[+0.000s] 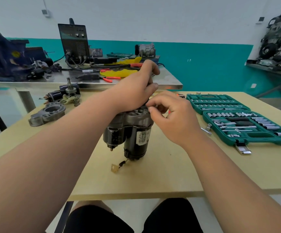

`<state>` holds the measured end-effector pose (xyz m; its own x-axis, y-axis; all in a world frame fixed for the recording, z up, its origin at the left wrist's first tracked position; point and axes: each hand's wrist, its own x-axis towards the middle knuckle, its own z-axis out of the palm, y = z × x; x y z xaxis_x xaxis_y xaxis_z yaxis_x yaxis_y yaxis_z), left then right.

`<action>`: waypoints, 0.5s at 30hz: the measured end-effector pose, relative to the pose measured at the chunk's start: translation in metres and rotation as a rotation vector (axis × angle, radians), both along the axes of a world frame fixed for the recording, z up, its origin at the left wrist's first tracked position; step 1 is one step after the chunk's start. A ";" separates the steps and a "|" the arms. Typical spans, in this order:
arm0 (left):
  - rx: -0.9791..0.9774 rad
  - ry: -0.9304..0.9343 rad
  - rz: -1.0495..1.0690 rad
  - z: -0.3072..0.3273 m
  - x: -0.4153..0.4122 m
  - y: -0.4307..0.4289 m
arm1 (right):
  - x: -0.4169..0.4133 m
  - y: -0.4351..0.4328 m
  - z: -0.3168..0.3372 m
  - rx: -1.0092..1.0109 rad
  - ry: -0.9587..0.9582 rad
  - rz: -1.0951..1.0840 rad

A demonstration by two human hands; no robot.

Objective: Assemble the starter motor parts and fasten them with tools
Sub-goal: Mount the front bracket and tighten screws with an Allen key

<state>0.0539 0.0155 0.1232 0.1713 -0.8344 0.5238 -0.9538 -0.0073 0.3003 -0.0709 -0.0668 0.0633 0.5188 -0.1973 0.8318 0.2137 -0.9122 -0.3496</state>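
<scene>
A black and grey starter motor lies on the wooden table, its two black cylinders pointing toward me and a brass terminal lug hanging from a short wire. My left hand grips the motor's far grey end from above, fingers curled round it. My right hand pinches a small thin metal part at the housing's top edge. That end of the motor is hidden by both hands.
An open green socket set lies at the right, with a loose socket adapter beside it. A grey end housing, a solenoid and a geared shaft sit at the left. Behind stands a steel bench with a welder and red-handled pliers.
</scene>
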 end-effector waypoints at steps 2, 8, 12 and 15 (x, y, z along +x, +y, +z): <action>0.004 0.016 -0.021 -0.001 -0.005 0.000 | -0.003 -0.001 -0.001 -0.012 -0.008 -0.022; 0.060 0.077 -0.016 -0.002 -0.012 -0.001 | -0.013 0.003 0.003 0.300 -0.135 -0.009; 0.113 0.189 0.002 0.003 -0.010 0.000 | -0.008 0.015 0.009 0.221 -0.099 0.013; 0.166 0.322 0.035 0.005 -0.006 0.001 | -0.004 0.016 0.008 0.180 -0.105 -0.005</action>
<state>0.0475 0.0165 0.1287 0.3357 -0.8941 0.2965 -0.8089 -0.1123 0.5772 -0.0751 -0.0509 0.0710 0.4296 -0.3500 0.8324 0.2528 -0.8384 -0.4829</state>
